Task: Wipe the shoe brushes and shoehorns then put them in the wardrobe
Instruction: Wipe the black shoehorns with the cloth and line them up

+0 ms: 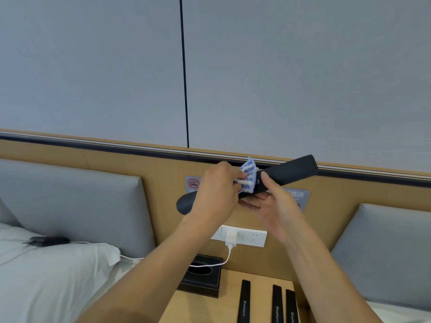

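Nightstand (205, 306), light wood, nearest: three black shoehorns (277, 304) lying side by side, each printed "Shoehorn"; a dark tissue box (203, 280) at its back-left corner, contents not discernible through the slot.

Left hand (217, 192): fingers curled, pinching a blue-and-white cloth (248, 177) against the held shoehorn.

Right hand (277, 206): palm up, thumb over and fingers under, gripping a black shoehorn (291, 173) raised in mid-air, tilted up to the right.

Behind: white wall socket (240, 235) with charger and cable; wooden headboard panel (163, 173); grey wall (93, 66).
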`<state>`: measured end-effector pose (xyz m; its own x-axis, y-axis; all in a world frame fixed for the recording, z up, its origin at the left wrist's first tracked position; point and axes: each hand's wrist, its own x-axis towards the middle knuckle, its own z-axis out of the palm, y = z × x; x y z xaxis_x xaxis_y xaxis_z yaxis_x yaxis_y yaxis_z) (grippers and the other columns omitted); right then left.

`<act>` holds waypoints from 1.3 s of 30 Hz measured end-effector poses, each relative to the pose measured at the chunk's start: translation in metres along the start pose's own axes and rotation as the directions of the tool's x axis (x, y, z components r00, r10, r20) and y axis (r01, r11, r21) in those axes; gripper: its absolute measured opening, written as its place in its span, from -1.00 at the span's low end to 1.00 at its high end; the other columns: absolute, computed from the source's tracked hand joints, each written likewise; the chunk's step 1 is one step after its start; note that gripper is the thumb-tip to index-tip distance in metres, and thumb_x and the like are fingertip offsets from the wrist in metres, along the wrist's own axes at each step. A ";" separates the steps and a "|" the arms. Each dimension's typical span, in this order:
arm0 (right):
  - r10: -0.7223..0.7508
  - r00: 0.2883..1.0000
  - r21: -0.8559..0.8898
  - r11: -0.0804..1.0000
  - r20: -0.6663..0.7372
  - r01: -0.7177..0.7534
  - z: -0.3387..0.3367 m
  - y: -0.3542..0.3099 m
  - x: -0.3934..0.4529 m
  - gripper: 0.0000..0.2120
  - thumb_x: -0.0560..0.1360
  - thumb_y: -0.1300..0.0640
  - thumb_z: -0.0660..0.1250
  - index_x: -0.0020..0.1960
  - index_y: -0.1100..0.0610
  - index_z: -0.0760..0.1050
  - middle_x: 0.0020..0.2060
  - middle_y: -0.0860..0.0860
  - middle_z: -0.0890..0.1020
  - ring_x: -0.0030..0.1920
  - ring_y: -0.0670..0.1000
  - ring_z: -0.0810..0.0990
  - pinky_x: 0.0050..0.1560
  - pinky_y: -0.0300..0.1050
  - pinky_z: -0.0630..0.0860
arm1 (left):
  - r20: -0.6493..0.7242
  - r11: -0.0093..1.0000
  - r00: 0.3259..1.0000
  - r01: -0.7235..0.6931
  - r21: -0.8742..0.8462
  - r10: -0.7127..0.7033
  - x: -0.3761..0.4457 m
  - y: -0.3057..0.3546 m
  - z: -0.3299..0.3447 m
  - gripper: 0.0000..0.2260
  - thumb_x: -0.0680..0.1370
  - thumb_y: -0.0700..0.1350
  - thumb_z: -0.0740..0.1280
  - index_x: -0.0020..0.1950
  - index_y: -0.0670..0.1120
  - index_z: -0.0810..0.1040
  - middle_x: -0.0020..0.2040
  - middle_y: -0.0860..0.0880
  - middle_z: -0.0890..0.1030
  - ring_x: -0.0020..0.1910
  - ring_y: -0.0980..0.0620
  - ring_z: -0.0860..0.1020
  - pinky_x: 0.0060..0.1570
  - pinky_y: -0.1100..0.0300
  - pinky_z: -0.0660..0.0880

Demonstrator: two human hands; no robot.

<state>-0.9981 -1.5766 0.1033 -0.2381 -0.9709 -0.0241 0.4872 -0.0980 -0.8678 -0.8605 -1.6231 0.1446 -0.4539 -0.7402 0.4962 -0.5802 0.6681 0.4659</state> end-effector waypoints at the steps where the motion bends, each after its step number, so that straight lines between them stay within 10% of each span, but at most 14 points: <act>1: -0.006 1.000 -0.019 1.000 -0.025 0.005 0.000 -0.001 0.001 -0.63 0.55 -0.01 0.30 0.24 0.18 0.55 0.09 0.22 0.69 0.10 0.18 0.69 0.15 0.12 0.58 | 0.005 1.000 1.000 -0.011 0.013 0.010 -0.001 -0.001 0.002 -0.78 0.57 -0.18 0.34 0.19 -0.09 0.65 0.09 -0.12 0.62 0.03 -0.05 0.56 0.05 0.13 0.48; 5: -0.044 0.991 -0.026 0.999 -0.128 0.041 0.004 0.007 0.002 -0.65 0.63 0.00 0.22 0.30 0.20 0.49 0.09 0.20 0.70 0.09 0.17 0.70 0.22 0.16 0.56 | -0.005 0.999 0.999 -0.036 0.020 0.036 -0.005 -0.007 0.013 -0.75 0.56 -0.18 0.35 0.23 -0.13 0.62 0.13 -0.11 0.61 0.04 -0.01 0.54 -0.21 0.41 0.23; 10: -0.077 0.976 0.091 0.991 -0.203 0.097 -0.001 0.010 -0.002 -0.69 0.60 0.02 0.26 0.28 0.16 0.41 0.09 0.22 0.69 0.04 0.20 0.71 0.11 0.14 0.61 | -0.063 0.995 0.998 0.015 0.095 -0.009 -0.013 -0.029 0.023 -0.80 0.59 -0.19 0.31 0.18 -0.09 0.62 0.07 -0.07 0.59 0.08 0.00 0.53 -0.06 0.30 0.37; 15: -0.090 0.971 0.162 0.979 -0.223 0.127 -0.014 0.003 -0.005 -0.74 0.61 0.07 0.26 0.28 0.08 0.41 0.11 0.18 0.69 0.07 0.20 0.70 0.06 0.15 0.65 | -0.115 0.990 0.983 0.140 -0.017 -0.141 -0.020 -0.067 0.012 -0.80 0.58 -0.20 0.32 0.16 -0.13 0.65 0.00 -0.04 0.61 -0.23 0.25 0.45 -0.20 0.58 0.32; 28: -0.072 0.981 0.113 0.989 -0.179 0.093 -0.011 0.011 -0.008 -0.70 0.65 0.06 0.18 0.25 0.19 0.54 0.12 0.16 0.69 0.11 0.18 0.69 0.08 0.13 0.64 | -0.201 0.914 0.892 0.400 -0.068 -0.405 -0.031 -0.113 0.013 -0.77 0.56 -0.24 0.35 0.21 -0.14 0.63 0.06 -0.14 0.65 -0.13 0.08 0.51 -0.19 0.33 0.39; 39: 0.016 0.980 0.048 0.999 -0.199 -0.006 -0.012 0.034 -0.001 -0.74 0.64 0.02 0.23 0.12 0.22 0.51 -0.06 0.19 0.73 0.00 0.18 0.72 0.02 0.05 0.67 | 0.044 0.978 0.979 0.201 -0.062 -0.199 -0.037 -0.046 0.043 -0.72 0.52 -0.22 0.39 0.24 -0.10 0.62 0.11 -0.08 0.60 0.02 0.01 0.57 -0.05 0.27 0.45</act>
<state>-0.9914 -1.5768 0.0679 -0.3930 -0.9094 -0.1362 0.5288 -0.1022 -0.8426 -0.8458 -1.6295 0.0732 -0.3588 -0.8609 0.3608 -0.6167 0.5088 0.6007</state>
